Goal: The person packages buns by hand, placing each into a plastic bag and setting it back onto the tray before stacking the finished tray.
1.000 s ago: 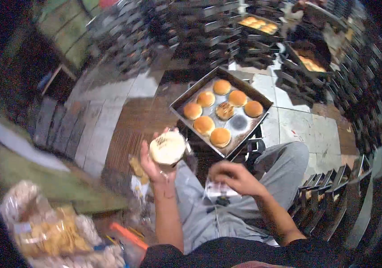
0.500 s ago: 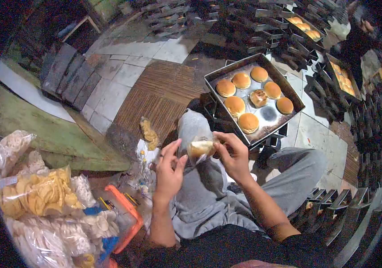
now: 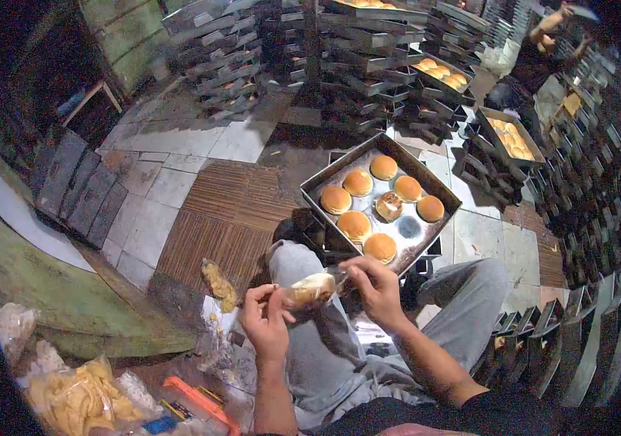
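Observation:
Between my two hands, above my lap, is a round bun in a clear plastic bag, its pale side and browned patches showing. My left hand has its thumb and fingers closed at the left end of the bag. At the opposite end, my right hand pinches the plastic with thumb and forefinger. Just beyond the hands, a square metal tray holds several golden buns and, among them, a darker one that looks wrapped.
Lower left are plastic bags of yellowish pieces beside an orange plastic edge. A crumpled yellowish bag lies on the floor. Stacked trays stand at the back and right; more bun trays sit near another person.
My left hand has come onto the left end of the bagged bun, where its fingers were apart before. The bun has turned, showing browned patches. The camera view has tilted up.

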Available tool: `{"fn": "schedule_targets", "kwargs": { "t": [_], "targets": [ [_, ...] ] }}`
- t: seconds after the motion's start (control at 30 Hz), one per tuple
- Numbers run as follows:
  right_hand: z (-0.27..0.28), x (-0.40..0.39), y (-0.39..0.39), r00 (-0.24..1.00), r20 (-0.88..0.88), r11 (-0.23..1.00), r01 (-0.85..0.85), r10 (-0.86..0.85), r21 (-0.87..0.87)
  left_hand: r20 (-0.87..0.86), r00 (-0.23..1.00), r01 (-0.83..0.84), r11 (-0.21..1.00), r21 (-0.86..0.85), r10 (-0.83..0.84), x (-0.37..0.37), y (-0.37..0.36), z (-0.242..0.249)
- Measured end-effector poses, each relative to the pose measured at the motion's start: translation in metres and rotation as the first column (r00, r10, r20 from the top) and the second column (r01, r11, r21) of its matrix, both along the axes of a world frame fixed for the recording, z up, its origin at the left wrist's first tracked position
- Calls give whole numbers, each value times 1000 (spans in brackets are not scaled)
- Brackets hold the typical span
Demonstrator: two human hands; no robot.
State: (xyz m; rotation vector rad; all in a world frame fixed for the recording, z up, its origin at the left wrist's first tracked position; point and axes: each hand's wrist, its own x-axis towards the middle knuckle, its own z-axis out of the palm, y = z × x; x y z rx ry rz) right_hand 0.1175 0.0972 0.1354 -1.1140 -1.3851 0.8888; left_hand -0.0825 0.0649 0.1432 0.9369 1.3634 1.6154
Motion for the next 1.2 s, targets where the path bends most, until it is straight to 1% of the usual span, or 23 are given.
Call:
{"fn": "schedule_targets", "kwargs": {
  "t": [0.07, 0.1, 0.13, 0.17, 0.2, 0.27, 0.33, 0.37, 0.43, 0.53, 0.57, 0.6, 0.67, 0.73, 0.8, 0.9, 0.93, 1.0, 1.03, 1.07, 1.1, 1.13, 1.2],
  "targets": [
    [5, 1, 0, 995, -44, 996, -88, 87, -26, 65, 998, 7, 1000, -8, -7, -1, 3, 4],
    [10, 1, 0, 981, -99, 984, -170, 165, -53, -113, 993, 35, 999, -5, -36, -7, 5, 4],
    [16, 3, 3, 988, -96, 980, -138, 125, -147, -288, 955, 64, 998, -8, -64, -11, 7, 5],
    [29, 2, 8, 990, -121, 987, -86, 70, -139, -338, 941, 54, 982, 182, 11, -8, 14, 12],
    [37, 2, 14, 990, -143, 990, -35, 15, -136, -332, 943, 47, 983, 180, 16, -8, 23, 16],
    [39, 0, 30, 990, -144, 989, -29, 7, -148, -474, 875, 88, 934, 347, 94, -5, 38, 22],
    [24, -4, 48, 993, -39, 976, -120, 114, -182, -564, 825, 70, 985, 159, 33, 1, 46, 26],
    [10, 0, 54, 939, -343, 885, -159, -1, -437, -573, 819, 54, 988, 142, 38, -3, 42, 25],
    [3, 11, 51, 954, -299, 897, -153, 25, -415, -589, 806, 37, 990, 137, 51, -10, 39, 21],
    [-29, 11, 31, 965, -256, 935, -147, 63, -324, -629, 777, -8, 1000, -18, -5, -11, 23, 11],
    [-33, 12, 25, 940, -339, 884, -173, 17, -435, -545, 837, 14, 998, -66, -48, -13, 21, 8],
    [-24, 11, 20, 938, -346, 877, -179, 16, -445, -456, 886, 39, 993, -108, -85, -14, 20, 7],
    [0, 14, 19, 952, -304, 926, -83, -36, -369, -474, 878, 23, 995, -94, -65, -11, 19, 15],
    [26, 15, 24, 975, -215, 915, -34, -58, -402, -512, 858, 92, 972, 218, 33, -6, 28, 24],
    [26, 2, 37, 990, -132, 971, -69, 39, -230, -573, 819, 131, 980, 149, -23, 0, 38, 24],
    [-9, 9, 46, 917, -395, 876, -232, 52, -423, -669, 743, 78, 990, 118, 21, 3, 15, 27],
    [-18, 16, 35, 878, -463, 859, -328, 123, -393, -717, 696, 55, 993, 103, 36, 1, 5, 33],
    [-41, 7, 3, 837, -545, 826, -337, 43, -452, -779, 624, 13, 995, 98, 69, -3, -21, 8],
    [-65, 6, -8, 839, -543, 752, -382, 38, -537, -654, 755, -2, 998, -70, -45, -9, -33, -12],
    [-84, 2, -19, 782, -623, 679, -452, -10, -579, -491, 862, 14, 973, -232, -130, -13, -46, -29],
    [-90, -5, -32, 758, -646, 624, -463, -90, -630, -367, 911, 36, 922, -386, -190, -12, -58, -35],
    [-95, -11, -40, 732, -660, 569, -475, -168, -671, -380, 906, 28, 923, -383, -186, -6, -65, -39],
    [-99, -11, -52, 672, -714, 531, -540, -196, -653, -227, 973, -63, 899, -433, -41, 17, -79, -32]
  ]
}}
